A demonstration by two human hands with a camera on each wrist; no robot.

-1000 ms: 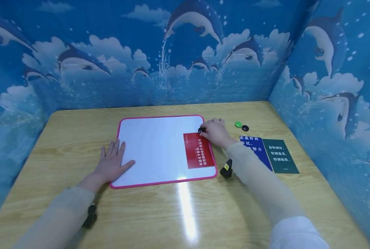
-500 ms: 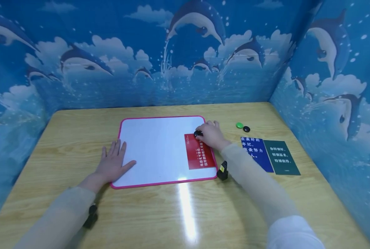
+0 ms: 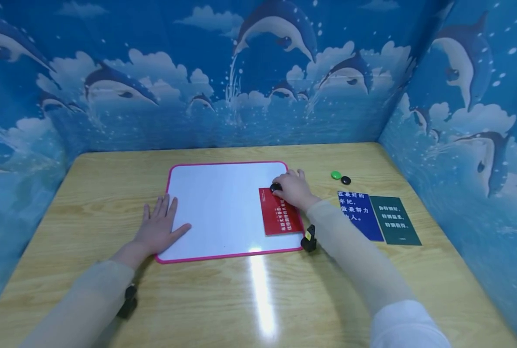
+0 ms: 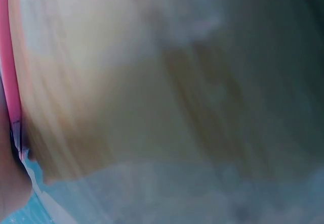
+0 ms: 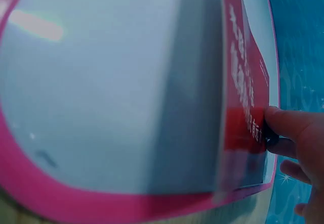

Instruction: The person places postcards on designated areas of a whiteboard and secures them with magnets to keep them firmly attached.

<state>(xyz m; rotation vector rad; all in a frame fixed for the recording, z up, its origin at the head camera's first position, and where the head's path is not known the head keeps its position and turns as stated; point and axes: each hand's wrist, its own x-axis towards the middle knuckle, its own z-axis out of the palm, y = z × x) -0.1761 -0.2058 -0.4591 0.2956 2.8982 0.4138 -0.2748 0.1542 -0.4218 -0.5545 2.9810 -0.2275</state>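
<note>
A white board [image 3: 214, 208] with a pink rim lies on the wooden table. My left hand [image 3: 158, 227] rests on its left edge, fingers straight and thumb spread. At the board's right side lies a red card [image 3: 270, 215] with white writing. Between thumb and fingers, my right hand [image 3: 295, 189] pinches a round black magnet-like button [image 3: 275, 187] at the card's far edge. The right wrist view shows the thumb on the red card [image 5: 245, 87], whose near edge stands off the board and casts a shadow. Only a blurred sliver of hand [image 4: 11, 188] appears in the left wrist view.
Right of the board lie a blue card [image 3: 364, 224] and a dark green card [image 3: 395, 220], both with white writing. Beyond them sit a green button [image 3: 336, 175] and another black button [image 3: 346, 180]. A dolphin-print cloth [image 3: 154, 121] stands behind the table.
My right hand has moved left and slightly nearer with the black button, from beside the red card's far right corner to its far edge. The left hand has stayed put.
</note>
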